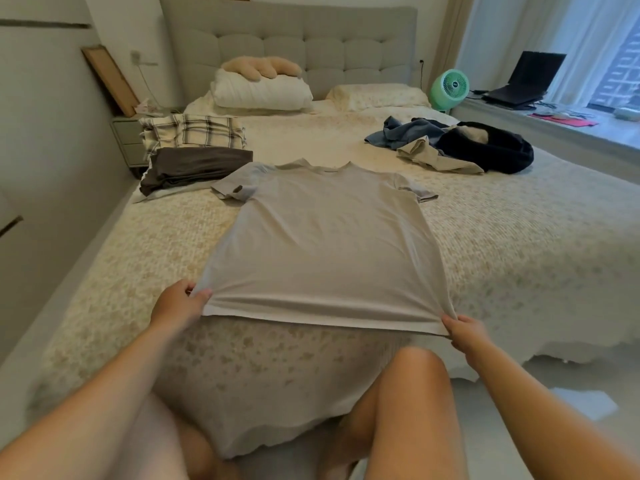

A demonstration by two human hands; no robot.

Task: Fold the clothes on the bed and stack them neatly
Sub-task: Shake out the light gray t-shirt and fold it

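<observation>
A soft grey shirt (322, 237) lies flat on the bumpy bed (519, 244). The left hand (178, 301) and right hand (465, 332) each pinch a bottom corner, pulling it smooth.

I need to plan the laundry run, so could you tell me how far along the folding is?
Done: a folded plaid garment and dark brown one. In hand: both hands, left and right, pinch the flat grey T-shirt hem. Left: the rumpled blue, beige and black clothes pile.
</observation>
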